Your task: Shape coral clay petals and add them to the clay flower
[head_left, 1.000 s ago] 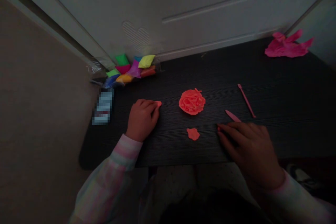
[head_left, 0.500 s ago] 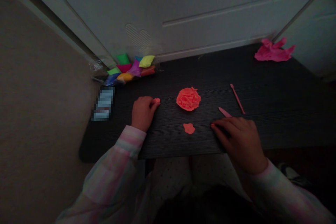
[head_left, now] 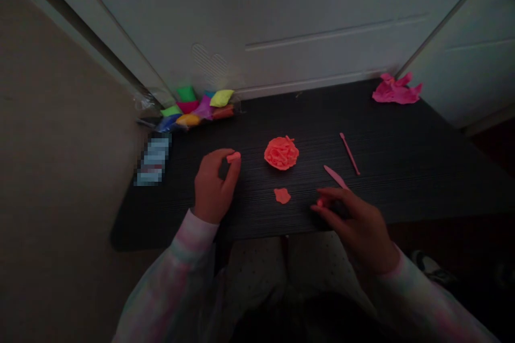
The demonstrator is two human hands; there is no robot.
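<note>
Between thumb and forefinger, my left hand (head_left: 214,183) pinches a small lump of orange-pink modelling clay (head_left: 234,157). My right hand (head_left: 358,225) holds a tiny ball of the same clay (head_left: 320,202) in its fingertips, close to the table's front edge. A ruffled bowl-shaped clay piece (head_left: 281,154), filled with curled strips, sits between and beyond the hands. Nearer to me lies a thin flat scrap of clay (head_left: 282,196). Just beyond my right hand is a pink modelling knife (head_left: 335,176), its near end at the fingers. A slim pink modelling stick (head_left: 350,153) lies farther right.
Colourful clay packets (head_left: 203,110) in clear plastic lie at the table's back left. In front of them is a phone-like item (head_left: 153,159) with a blurred-out surface. A crumpled pink piece (head_left: 397,90) rests at the back right. A white panelled door (head_left: 314,21) borders the dark table (head_left: 249,220).
The view has shifted slightly. My left hand has turned and lifted, showing more of its clay lump. My right thumb and fingers have parted somewhat, exposing the tiny ball between them.
</note>
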